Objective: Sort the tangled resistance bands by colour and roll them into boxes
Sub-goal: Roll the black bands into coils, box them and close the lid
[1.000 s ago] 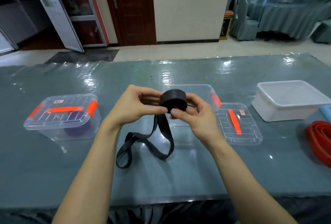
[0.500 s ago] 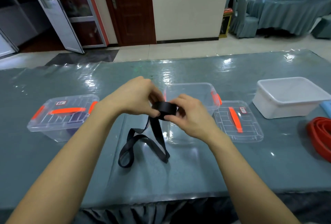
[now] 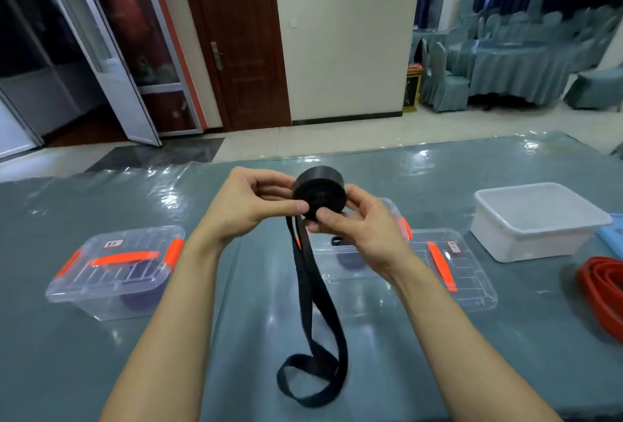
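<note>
A half-wound black resistance band (image 3: 319,193) is held above the table (image 3: 236,286), left hand (image 3: 247,205) and right hand (image 3: 359,224) pinching the coil from nine and three o'clock; its loose tail hangs towards six o'clock, where a slackened grip could let the roll spring open short of the open clear box (image 3: 350,270)

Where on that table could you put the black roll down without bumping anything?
Bare cloth between the lidded box and the open box, and along the far edge. The right side is crowded: loose lid, white tub, red bands.
</note>
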`<state>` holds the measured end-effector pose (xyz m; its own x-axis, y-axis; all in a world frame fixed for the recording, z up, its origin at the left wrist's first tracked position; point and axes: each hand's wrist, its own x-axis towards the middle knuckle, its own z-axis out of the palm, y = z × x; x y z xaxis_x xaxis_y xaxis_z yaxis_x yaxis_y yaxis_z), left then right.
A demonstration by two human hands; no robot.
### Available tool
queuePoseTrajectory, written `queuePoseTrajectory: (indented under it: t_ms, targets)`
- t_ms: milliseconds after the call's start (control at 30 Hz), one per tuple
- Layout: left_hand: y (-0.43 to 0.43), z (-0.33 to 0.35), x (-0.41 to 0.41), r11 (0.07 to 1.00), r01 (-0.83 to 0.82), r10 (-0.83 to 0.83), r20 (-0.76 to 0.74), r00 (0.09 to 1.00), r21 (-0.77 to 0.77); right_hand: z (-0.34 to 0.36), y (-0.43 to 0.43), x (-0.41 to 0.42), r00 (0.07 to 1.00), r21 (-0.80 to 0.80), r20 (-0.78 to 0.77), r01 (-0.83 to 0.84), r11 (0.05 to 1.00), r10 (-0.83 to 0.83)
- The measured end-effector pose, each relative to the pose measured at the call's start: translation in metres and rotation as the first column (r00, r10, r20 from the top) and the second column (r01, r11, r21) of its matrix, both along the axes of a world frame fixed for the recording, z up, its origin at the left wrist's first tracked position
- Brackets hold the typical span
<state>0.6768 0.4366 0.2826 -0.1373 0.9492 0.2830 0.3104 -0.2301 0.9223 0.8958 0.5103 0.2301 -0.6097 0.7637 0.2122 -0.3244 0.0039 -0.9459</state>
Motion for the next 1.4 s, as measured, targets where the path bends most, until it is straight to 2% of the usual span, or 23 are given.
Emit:
queuePoseTrajectory:
  t_ms: [67,133,200,267,467,533,567,600,633,700,733,867,1033,1200,1267,1300,1400]
  targets:
    - [0.0,0.006,-0.007,0.998,0.009,-0.017,-0.13,0.991,-0.062,0.006,0.005,0.008,0.966,0.197,0.249,0.022,0.98,-0.072]
    - [0.003,0.015,-0.012,0.993,-0.008,-0.033,-0.341,0.94,-0.118,0.017,0.011,0.012,0.896,0.378,0.392,0.049,0.925,-0.207]
    - [0.006,0.029,-0.01,0.989,-0.047,-0.046,-0.582,0.812,-0.144,0.03,0.017,0.01,0.852,0.513,0.451,-0.004,0.858,-0.266]
    - [0.007,0.047,-0.004,0.985,-0.084,-0.06,-0.755,0.653,-0.152,0.043,0.021,0.004,0.796,0.627,0.519,-0.109,0.771,-0.31]
    - [0.012,0.107,0.007,0.984,-0.1,-0.097,-0.911,0.401,-0.148,0.073,0.025,-0.016,0.767,0.771,0.516,-0.221,0.597,-0.382]
    - [0.015,0.126,0.01,0.986,-0.094,-0.096,-0.932,0.35,-0.137,0.092,0.028,-0.021,0.765,0.811,0.497,-0.242,0.533,-0.409]
    - [0.016,0.134,0.008,0.988,-0.094,-0.078,-0.928,0.364,-0.119,0.102,0.031,-0.022,0.77,0.838,0.465,-0.225,0.497,-0.436]
    - [0.016,0.142,0.004,0.992,-0.088,-0.045,-0.902,0.43,-0.092,0.113,0.035,-0.023,0.785,0.853,0.43,-0.192,0.484,-0.445]
    - [0.014,0.147,-0.002,0.995,-0.075,-0.011,-0.84,0.542,-0.061,0.123,0.04,-0.022,0.82,0.841,0.394,-0.14,0.522,-0.415]
    - [0.008,0.151,-0.018,1.0,-0.028,0.026,-0.624,0.781,0.007,0.141,0.05,-0.019,0.905,0.735,0.318,-0.047,0.676,-0.283]
    - [0.005,0.15,-0.024,0.999,-0.008,0.032,-0.528,0.849,0.048,0.149,0.054,-0.017,0.936,0.673,0.275,-0.024,0.74,-0.219]
    - [0.007,0.138,-0.029,0.99,0.012,0.022,-0.24,0.971,0.14,0.163,0.062,-0.017,0.99,0.507,0.127,-0.015,0.862,-0.058]
    - [0.009,0.138,-0.023,0.975,-0.042,0.091,-0.217,0.972,0.218,0.151,0.061,-0.022,0.998,0.349,0.004,-0.064,0.935,0.067]
    - [0.008,0.138,-0.02,0.989,-0.041,0.072,-0.224,0.972,0.139,0.129,0.064,-0.027,0.994,0.256,-0.045,-0.085,0.963,0.1]
    - [0.009,0.135,-0.021,0.992,-0.069,0.099,-0.3,0.949,0.108,0.123,0.066,-0.024,0.994,0.295,0.034,-0.111,0.949,0.106]
    - [0.01,0.134,-0.021,0.993,-0.077,0.103,-0.376,0.921,0.084,0.123,0.068,-0.021,0.988,0.367,0.135,-0.119,0.923,0.074]
    - [0.017,0.133,-0.016,0.995,-0.091,0.048,-0.643,0.764,-0.035,0.13,0.076,-0.015,0.888,0.631,0.426,-0.155,0.76,-0.173]
